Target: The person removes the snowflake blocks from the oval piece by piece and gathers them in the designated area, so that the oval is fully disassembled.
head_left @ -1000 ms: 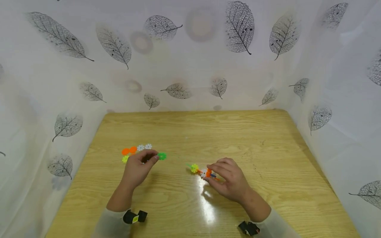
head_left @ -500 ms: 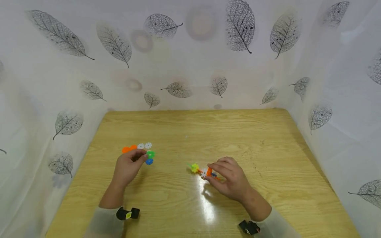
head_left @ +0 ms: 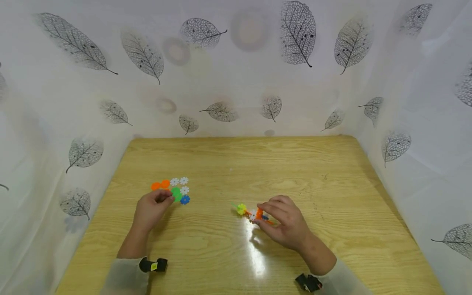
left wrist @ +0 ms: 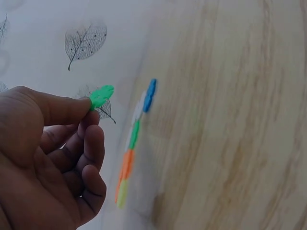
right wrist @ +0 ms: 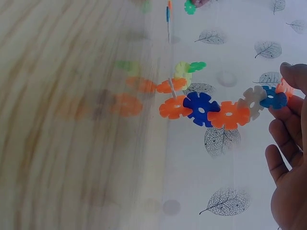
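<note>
My left hand (head_left: 150, 208) pinches a green flower-shaped interlocking disc (left wrist: 101, 97) between thumb and forefinger. It hovers over a group of loose discs on the table, overlapping another green one (head_left: 175, 191) in the head view. With thumb and fingertips, my right hand (head_left: 287, 224) holds one end of a chain of slotted discs joined edge to edge. Along the chain are an orange disc (right wrist: 229, 115), a dark blue disc (right wrist: 201, 109), a grey-white disc (right wrist: 253, 103) and, at the far end, a yellow disc (head_left: 241, 209) with a green one (right wrist: 197, 67).
Beside my left hand lie loose orange discs (head_left: 156, 186), white discs (head_left: 184, 180) and a blue disc (head_left: 185, 199); a yellow one (left wrist: 122, 193) shows in the left wrist view. The wooden table (head_left: 236, 159) is backed by a leaf-patterned cloth (head_left: 236, 82).
My left hand has moved left with the green disc, back over the loose discs, uncovering the blue and a white one. The right hand has stayed in place with the chain.
</note>
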A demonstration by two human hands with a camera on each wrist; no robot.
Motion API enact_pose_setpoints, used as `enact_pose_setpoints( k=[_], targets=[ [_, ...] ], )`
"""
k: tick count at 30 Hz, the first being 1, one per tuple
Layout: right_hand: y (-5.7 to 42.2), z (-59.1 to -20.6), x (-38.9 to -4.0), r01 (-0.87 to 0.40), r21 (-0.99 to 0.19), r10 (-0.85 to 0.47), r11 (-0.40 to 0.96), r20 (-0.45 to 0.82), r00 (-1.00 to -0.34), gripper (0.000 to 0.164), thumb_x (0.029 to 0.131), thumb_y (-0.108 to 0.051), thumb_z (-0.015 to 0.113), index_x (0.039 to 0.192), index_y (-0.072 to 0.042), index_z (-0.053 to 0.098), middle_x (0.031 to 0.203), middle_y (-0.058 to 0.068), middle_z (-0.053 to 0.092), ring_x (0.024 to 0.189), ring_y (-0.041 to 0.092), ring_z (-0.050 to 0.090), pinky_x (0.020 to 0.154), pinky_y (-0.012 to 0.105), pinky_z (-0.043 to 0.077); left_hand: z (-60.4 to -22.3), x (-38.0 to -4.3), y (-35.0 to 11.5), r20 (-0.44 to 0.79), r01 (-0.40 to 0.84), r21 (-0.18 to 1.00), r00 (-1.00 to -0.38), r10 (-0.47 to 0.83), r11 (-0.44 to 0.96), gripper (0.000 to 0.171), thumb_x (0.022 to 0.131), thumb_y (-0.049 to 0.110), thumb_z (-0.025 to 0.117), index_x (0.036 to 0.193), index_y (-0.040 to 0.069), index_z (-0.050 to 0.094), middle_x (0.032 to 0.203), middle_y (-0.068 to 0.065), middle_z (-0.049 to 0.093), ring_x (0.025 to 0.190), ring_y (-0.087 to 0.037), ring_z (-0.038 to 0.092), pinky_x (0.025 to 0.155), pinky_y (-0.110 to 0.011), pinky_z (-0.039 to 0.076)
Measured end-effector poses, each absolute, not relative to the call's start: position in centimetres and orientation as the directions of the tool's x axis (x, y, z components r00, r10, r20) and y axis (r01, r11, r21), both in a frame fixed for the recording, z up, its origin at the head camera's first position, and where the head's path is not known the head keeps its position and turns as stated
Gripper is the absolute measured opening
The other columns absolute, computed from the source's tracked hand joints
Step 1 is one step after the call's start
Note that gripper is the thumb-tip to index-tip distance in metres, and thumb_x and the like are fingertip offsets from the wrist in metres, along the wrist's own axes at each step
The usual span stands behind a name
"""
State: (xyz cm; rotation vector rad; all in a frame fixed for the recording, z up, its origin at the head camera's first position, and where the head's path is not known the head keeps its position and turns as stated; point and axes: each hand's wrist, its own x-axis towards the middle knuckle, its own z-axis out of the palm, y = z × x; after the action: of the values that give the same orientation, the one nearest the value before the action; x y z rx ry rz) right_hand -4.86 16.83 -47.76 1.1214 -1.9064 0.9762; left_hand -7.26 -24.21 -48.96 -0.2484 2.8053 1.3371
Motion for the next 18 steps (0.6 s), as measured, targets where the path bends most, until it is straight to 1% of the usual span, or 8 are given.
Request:
enact_pose_setpoints(
  k=[2,5,9,13,18],
  targets=[
    [16.8,-47.7,-4.9,-0.908,-0.247,-0.372,0.337,0.851,-0.370,0.032,0.092,-0.027,0.081,0.107,0.001,0.077,0.094,0.012,0.078,0.080,0.024,0.070,0.080,0.045,0.052,-49.2,-7.3,-24.4,-0.113,-0.177,0.762,-0.984,-0.141,0.623,0.029,0.099,0.027,0.071,0.114,0.002,0.073,0.106,-0.011,0.073,0.099,-0.026,0.065,0.084,-0.034,0.051],
    [16.9,-47.7,-4.8,-0.903,-0.257,-0.376,0.345,0.844,-0.383,0.032,0.092,-0.027,0.081,0.107,0.000,0.077,0.096,0.011,0.078,0.081,0.024,0.070,0.081,0.043,0.053,-49.6,-7.4,-24.7,-0.136,-0.204,0.745,-0.979,-0.155,0.635,0.030,0.099,0.026,0.071,0.116,0.001,0.073,0.108,-0.013,0.073,0.100,-0.028,0.066,0.086,-0.039,0.051],
    [17.0,-47.7,-4.7,-0.894,-0.272,-0.383,0.357,0.830,-0.405,0.031,0.091,-0.027,0.082,0.108,-0.001,0.078,0.099,0.009,0.078,0.084,0.024,0.069,0.082,0.042,0.053,-50.1,-7.6,-25.1,-0.158,-0.225,0.729,-0.974,-0.161,0.647,0.031,0.099,0.026,0.070,0.116,0.001,0.072,0.109,-0.014,0.073,0.101,-0.029,0.065,0.087,-0.041,0.050],
    [17.0,-47.8,-4.8,-0.895,-0.267,-0.388,0.356,0.829,-0.402,0.032,0.089,-0.025,0.084,0.108,-0.001,0.077,0.099,0.009,0.078,0.084,0.024,0.069,0.082,0.042,0.052,-50.6,-7.7,-25.5,-0.179,-0.233,0.711,-0.973,-0.149,0.664,0.030,0.099,0.026,0.069,0.115,0.001,0.072,0.108,-0.013,0.072,0.100,-0.029,0.065,0.086,-0.040,0.050],
    [17.0,-47.8,-4.8,-0.894,-0.273,-0.390,0.356,0.826,-0.407,0.032,0.089,-0.024,0.084,0.109,-0.001,0.077,0.100,0.009,0.078,0.085,0.024,0.069,0.083,0.041,0.052,-50.9,-8.1,-25.6,-0.174,-0.216,0.686,-0.976,-0.132,0.695,0.030,0.098,0.027,0.069,0.113,0.000,0.074,0.104,-0.013,0.073,0.097,-0.029,0.066,0.084,-0.042,0.052]
  ],
)
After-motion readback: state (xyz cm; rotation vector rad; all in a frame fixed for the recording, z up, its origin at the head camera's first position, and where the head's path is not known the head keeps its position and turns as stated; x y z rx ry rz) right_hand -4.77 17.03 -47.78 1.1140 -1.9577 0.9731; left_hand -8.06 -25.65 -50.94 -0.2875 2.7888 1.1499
